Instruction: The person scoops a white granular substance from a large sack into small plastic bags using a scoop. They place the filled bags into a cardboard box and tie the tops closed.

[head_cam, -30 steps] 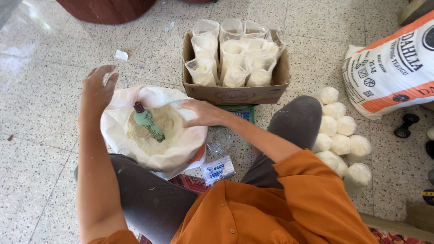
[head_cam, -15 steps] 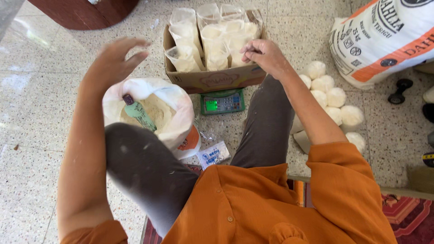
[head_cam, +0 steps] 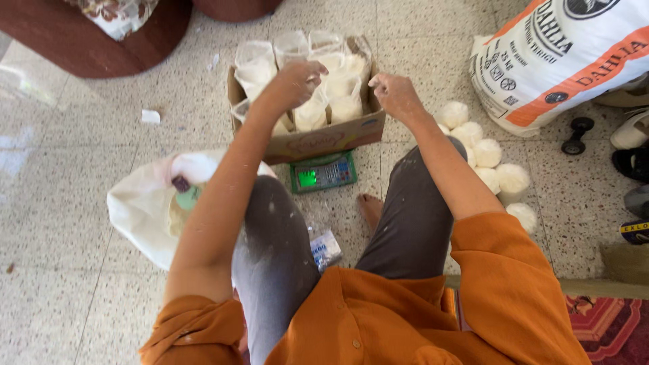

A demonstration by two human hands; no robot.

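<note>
Hands [head_cam: 297,80] [head_cam: 393,93] curled, L touching flour bags [head_cam: 311,111] in box [head_cam: 324,138].

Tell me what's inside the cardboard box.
The cardboard box holds upright clear plastic bags of white powder. The left hand covers some bags; the right hand hovers at the box's edge. The box bottom is hidden.

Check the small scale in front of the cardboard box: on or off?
On. The scale's display glows green. Nothing visibly rests on it; the cardboard box sits just behind it.

Bright, even daylight, soft shadows, window glare on floor [head_cam: 27,101] at left, slight motion blur.
</note>
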